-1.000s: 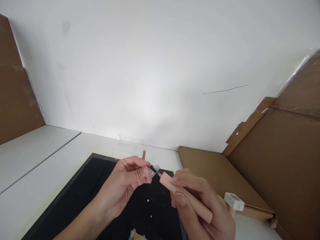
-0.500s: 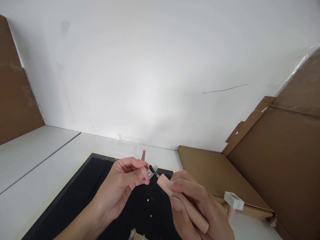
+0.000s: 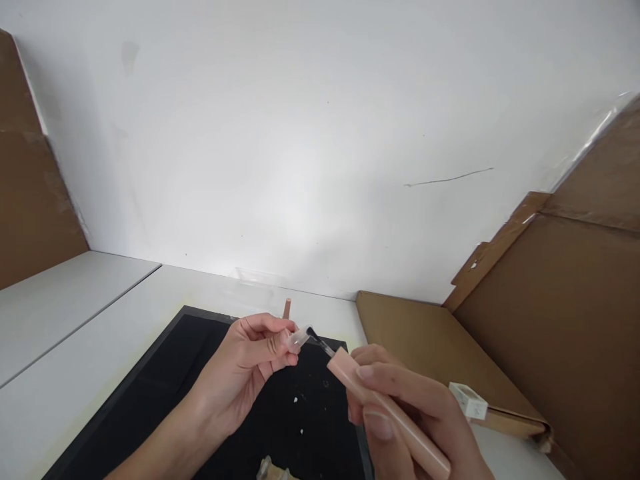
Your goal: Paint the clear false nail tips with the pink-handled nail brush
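Observation:
My left hand [image 3: 250, 357] pinches a small translucent nail-shaped piece [image 3: 299, 339] between thumb and fingers. From the right, my right hand [image 3: 410, 407] grips a pale pink tube-like handle [image 3: 390, 413] that carries a thin stem with a dark brush tip [image 3: 314, 333]. The dark tip is at the far end of the translucent piece; whether they touch is hard to tell. Both hands are above a black mat [image 3: 150, 373]. Just behind my left fingers a small pink cap-like tip [image 3: 287, 308] stands upright, its lower part hidden.
A cardboard box [image 3: 425, 340] lies at the right, with a white block [image 3: 469, 400] by its near edge. A clear tray [image 3: 257, 277] sits at the wall. Some translucent pieces on a tan item [image 3: 274, 470] are at the bottom edge. White specks dot the mat.
My right hand has moved right and slightly down with the handle. The brush tip has shifted from over the translucent piece to its far end. My left hand has barely moved.

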Tool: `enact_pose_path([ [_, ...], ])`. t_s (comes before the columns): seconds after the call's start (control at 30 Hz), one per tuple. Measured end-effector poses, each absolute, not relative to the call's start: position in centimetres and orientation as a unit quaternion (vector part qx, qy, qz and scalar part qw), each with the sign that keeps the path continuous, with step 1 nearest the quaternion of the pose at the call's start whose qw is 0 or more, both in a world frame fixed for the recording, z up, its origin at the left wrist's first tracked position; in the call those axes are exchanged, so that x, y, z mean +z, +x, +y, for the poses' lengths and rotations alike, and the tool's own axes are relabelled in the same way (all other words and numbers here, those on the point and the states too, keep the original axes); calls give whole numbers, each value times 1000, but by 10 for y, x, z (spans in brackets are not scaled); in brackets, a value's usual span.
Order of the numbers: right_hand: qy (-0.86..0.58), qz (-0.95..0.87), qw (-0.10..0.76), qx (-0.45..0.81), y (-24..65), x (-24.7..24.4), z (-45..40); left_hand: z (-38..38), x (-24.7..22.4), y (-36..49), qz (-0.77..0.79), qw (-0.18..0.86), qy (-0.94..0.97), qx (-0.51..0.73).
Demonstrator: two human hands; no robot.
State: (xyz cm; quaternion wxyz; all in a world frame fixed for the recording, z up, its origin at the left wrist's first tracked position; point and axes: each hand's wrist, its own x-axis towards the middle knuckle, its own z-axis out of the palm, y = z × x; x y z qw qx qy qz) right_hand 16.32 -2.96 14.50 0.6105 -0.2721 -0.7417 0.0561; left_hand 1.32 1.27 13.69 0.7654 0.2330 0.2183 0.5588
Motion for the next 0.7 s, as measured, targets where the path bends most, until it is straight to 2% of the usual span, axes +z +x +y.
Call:
enact_pose_path([
  [0.27, -293, -776, 559, 23, 162, 151, -28, 11, 138, 13, 225, 767, 228, 557],
  [0.7, -285, -792, 540, 0, 164, 149, -24, 12, 139, 11, 214, 756, 258, 563],
])
